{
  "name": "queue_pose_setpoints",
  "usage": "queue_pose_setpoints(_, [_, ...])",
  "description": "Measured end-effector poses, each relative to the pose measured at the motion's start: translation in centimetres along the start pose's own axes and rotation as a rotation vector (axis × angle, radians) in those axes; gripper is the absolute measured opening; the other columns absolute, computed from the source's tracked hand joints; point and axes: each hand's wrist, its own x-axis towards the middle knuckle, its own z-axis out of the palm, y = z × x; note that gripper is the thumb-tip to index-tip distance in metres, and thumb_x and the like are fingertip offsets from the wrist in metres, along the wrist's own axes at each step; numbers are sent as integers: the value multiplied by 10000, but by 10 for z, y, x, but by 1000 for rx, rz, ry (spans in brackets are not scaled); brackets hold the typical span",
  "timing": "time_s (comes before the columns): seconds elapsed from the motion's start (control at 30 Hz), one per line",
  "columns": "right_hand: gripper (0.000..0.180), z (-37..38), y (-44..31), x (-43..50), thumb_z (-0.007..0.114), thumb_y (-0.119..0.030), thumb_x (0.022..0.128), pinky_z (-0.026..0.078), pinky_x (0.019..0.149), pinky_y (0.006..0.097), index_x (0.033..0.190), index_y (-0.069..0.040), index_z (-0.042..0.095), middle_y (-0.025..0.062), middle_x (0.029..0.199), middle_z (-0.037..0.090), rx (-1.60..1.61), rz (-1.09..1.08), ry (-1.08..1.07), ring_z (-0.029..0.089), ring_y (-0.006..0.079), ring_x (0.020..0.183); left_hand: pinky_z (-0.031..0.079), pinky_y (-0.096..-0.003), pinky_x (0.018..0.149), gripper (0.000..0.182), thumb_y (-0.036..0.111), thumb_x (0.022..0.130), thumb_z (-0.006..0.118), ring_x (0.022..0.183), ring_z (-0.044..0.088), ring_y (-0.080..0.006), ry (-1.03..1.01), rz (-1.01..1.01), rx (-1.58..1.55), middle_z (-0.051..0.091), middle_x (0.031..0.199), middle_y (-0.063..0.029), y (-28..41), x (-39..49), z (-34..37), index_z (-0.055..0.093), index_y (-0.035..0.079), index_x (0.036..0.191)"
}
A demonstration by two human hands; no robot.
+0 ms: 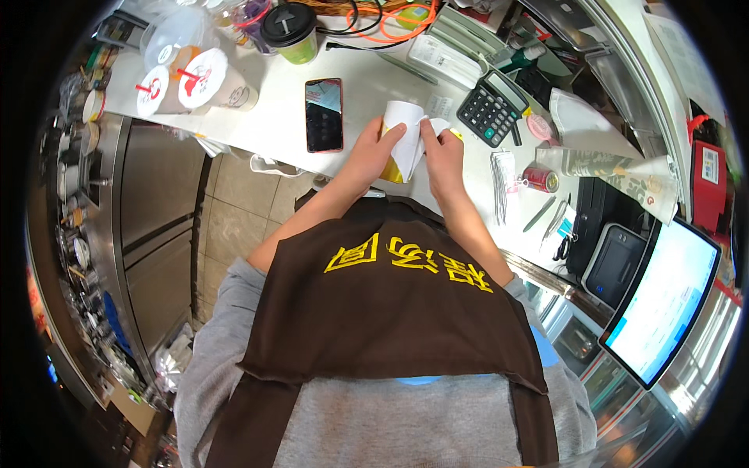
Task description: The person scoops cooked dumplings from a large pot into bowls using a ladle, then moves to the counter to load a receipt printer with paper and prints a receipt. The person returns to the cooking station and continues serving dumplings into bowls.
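Both hands are over the white counter, in front of the brown apron. My left hand (374, 151) grips a roll of white paper (405, 114) with a yellow layer (393, 171) showing below it; it may be a label roll. My right hand (445, 155) pinches the loose white edge of the same paper between thumb and fingers. A crumpled flap of paper stands up beside the right fingers. To the left of the hands lies a dark-screened smartphone (323, 115). A black desk calculator (492, 109) lies to the right, beyond my right hand.
Sealed drink cups (205, 82) and a black-lidded cup (289, 34) stand back left. On the right are stacked receipts (501, 181), a red can (540, 179), a pen (539, 213), a paper bag (620, 175) and a lit monitor (664, 304). Orange cable (386, 29) lies at the back.
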Motion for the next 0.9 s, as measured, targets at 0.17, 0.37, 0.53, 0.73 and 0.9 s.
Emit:
queue_pose_setpoints(0.17, [235, 11, 20, 2, 517, -98, 871, 371, 525, 307, 706, 61, 573, 88, 619, 557, 65, -110, 95, 472, 125, 581, 439, -266, 789, 376, 298, 937, 473, 881, 553, -126, 40, -22, -50, 583, 1003, -66, -9, 4, 0, 485, 12, 1180])
queue_pose_setpoints(0.37, [172, 13, 24, -4, 475, -86, 891, 438, 595, 301, 950, 31, 586, 85, 911, 593, 657, 410, 4, 559, 168, 741, 513, -316, 719, 460, 402, 939, 404, 916, 613, -197, -25, -152, -391, 599, 1072, -94, -12, 7, -14, 479, 43, 1217])
queue_pose_setpoints(0.53, [339, -4, 9, -11, 578, -153, 857, 466, 783, 313, 1137, 30, 524, 96, 1060, 555, 297, 163, -89, 538, 208, 977, 505, -348, 800, 495, 402, 949, 370, 974, 607, -226, -179, -222, -550, 594, 1115, -112, -5, 3, -21, 437, 27, 1265])
queue_pose_setpoints(0.73, [399, -38, -23, 9, 615, -119, 846, 459, 873, 306, 1206, 21, 512, 79, 1085, 588, -29, -365, -486, 550, 161, 1017, 464, -345, 887, 564, 250, 847, 588, 1055, 570, -241, -324, -428, -357, 556, 1189, -139, 11, -12, -34, 380, -2, 1306])
queue_pose_setpoints(0.9, [277, -43, -28, 12, 585, -113, 837, 457, 829, 260, 1078, 21, 618, 92, 949, 659, 12, -201, -536, 603, 138, 888, 436, -338, 916, 612, 190, 749, 596, 1054, 560, -252, -445, -239, -243, 559, 1173, -157, 15, -20, -22, 385, -12, 1287])
